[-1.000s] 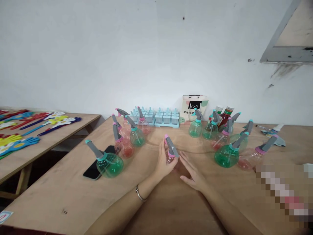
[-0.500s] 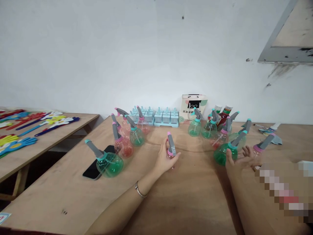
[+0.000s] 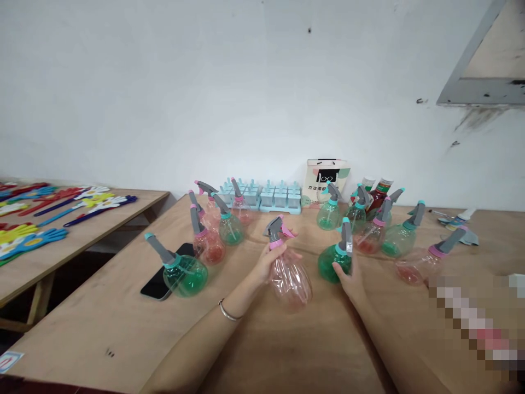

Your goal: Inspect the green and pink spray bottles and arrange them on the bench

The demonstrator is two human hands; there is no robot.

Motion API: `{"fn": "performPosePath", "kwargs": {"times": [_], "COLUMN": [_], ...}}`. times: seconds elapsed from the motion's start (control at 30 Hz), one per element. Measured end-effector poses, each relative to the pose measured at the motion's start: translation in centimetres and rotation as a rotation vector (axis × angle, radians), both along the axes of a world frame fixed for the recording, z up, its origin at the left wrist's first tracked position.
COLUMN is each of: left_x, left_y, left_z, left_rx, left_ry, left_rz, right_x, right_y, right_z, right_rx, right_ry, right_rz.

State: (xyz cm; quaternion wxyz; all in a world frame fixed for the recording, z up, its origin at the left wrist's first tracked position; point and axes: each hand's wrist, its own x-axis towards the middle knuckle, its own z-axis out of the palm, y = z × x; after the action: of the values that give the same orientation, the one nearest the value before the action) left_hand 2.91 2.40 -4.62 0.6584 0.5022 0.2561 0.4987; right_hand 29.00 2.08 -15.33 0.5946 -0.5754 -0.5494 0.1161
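Pink spray bottle (image 3: 289, 276) and green spray bottle (image 3: 329, 264) held at the middle of the worktop (image 3: 287, 350).
Left hand (image 3: 266, 262) keeps its grip closed on the tilted pink bottle's neck; right hand (image 3: 348, 279) grips the upright green one just beside.

A plain white wall (image 3: 246, 82) fills the view ahead of me, evenly lit and flecked with a few dark marks. A grey frame (image 3: 471, 93) slants across its upper right corner. My wooden worktop (image 3: 287, 350) butts against it, and a second wooden table (image 3: 94, 227) stands to my left across a dark gap.
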Motion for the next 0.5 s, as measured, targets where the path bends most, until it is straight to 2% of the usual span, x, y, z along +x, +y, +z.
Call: {"fn": "performPosePath", "kwargs": {"times": [0.2,0.4,0.5], "left_x": [0.1,0.6,0.7], "left_y": [-0.9,-1.8,-2.0], "left_z": [1.3,0.6,0.5], "left_rx": [-0.058,-0.063,-0.052], "left_ry": [-0.149,-0.236,-0.211], "left_rz": [-0.212,-0.172,-0.281], "right_x": [-1.0,-0.3,0.2], "right_y": [0.0,0.1,0.1], "right_z": [0.0,-0.4,-0.6], "right_rx": [-0.057,-0.054,-0.062], "right_ry": [0.044,0.042,0.034], "right_rz": [0.061,0.113,0.117]}}
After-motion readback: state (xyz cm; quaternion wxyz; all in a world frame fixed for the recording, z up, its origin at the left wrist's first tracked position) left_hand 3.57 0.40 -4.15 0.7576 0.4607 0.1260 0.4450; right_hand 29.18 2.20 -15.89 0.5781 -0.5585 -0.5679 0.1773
